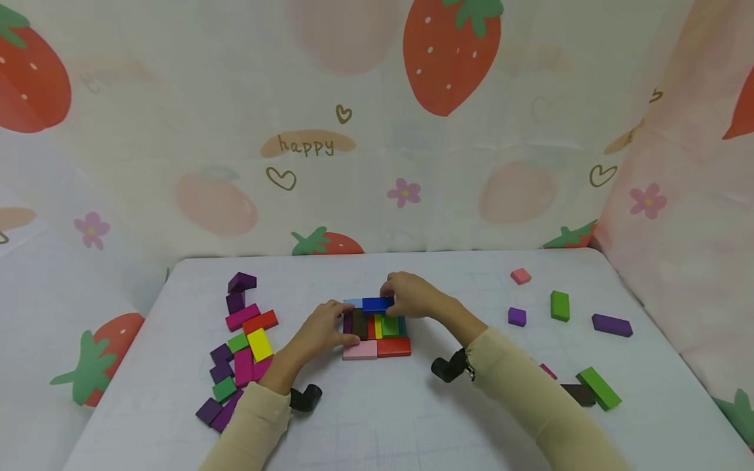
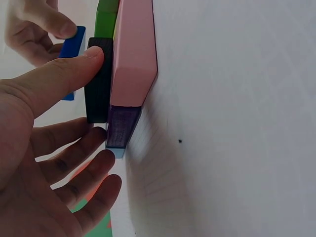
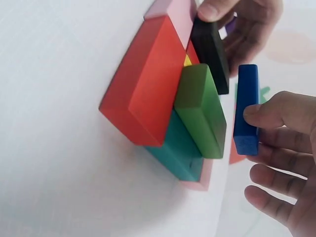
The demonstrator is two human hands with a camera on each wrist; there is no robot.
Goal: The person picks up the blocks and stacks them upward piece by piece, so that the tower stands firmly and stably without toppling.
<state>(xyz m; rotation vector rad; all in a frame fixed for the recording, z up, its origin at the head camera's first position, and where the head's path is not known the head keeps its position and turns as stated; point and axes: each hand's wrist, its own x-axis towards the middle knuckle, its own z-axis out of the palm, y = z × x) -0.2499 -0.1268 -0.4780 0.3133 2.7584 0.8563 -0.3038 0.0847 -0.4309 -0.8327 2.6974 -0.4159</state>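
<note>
My right hand pinches a blue block between thumb and fingers, held above the far side of a block arrangement. A dark brown block lies on top of the arrangement, gripped by my left hand with the thumb at its near end. Beside it on top sits a green block. A pink block and a red block form the near side. A purple block shows at the left, a teal block at the right. Red and yellow show between the upper blocks.
Left of the arrangement lies a long cluster of purple, magenta, green, red and yellow blocks, including a yellow block. Scattered at the right are a long purple block, green blocks, a pink block and another dark block. A printed cloth hangs behind.
</note>
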